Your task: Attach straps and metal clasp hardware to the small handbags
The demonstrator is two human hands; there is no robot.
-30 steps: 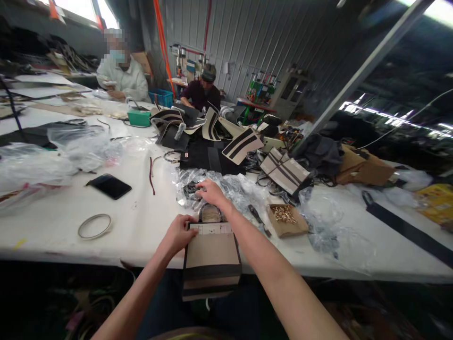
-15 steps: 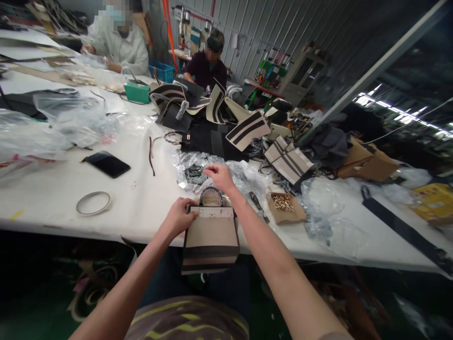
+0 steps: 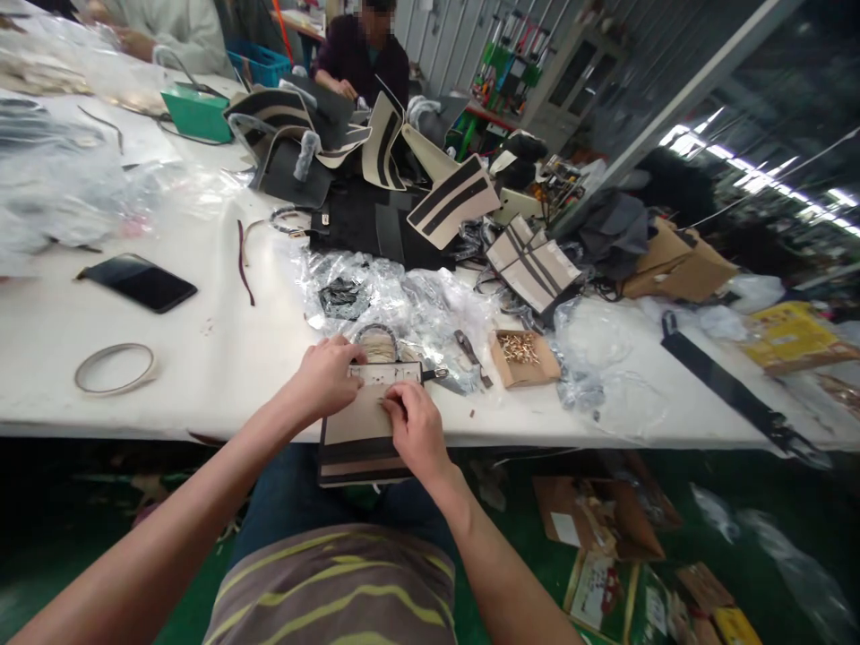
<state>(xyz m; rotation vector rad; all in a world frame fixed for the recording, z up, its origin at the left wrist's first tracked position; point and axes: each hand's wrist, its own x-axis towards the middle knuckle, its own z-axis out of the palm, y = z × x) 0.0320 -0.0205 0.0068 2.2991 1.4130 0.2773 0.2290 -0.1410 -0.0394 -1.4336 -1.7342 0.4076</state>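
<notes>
A small beige handbag (image 3: 359, 417) with dark trim lies at the table's front edge, its lower part reaching over my lap. Its round handle (image 3: 377, 333) points away from me. My left hand (image 3: 328, 381) grips the bag's upper left edge, beside a pale strip with small holes. Over the front panel, just below that strip, my right hand (image 3: 417, 428) is closed in a pinch; whatever sits between its fingertips is too small to make out. A short dark strap with a buckle (image 3: 438, 373) sticks out at the bag's upper right corner.
Crumpled clear plastic (image 3: 430, 309) lies behind the bag. A cardboard tray (image 3: 547, 369) of small brass-coloured pieces stands to the right, near a dark-handled tool (image 3: 470, 354). Leftward are a phone (image 3: 142, 281) and a tape roll (image 3: 114, 369). Striped bag panels (image 3: 453, 202) pile up before a co-worker (image 3: 366, 58).
My right hand has come back from the plastic behind the bag to the bag's front panel. My left hand keeps hold of the upper left edge. The camera view has tipped downward.
</notes>
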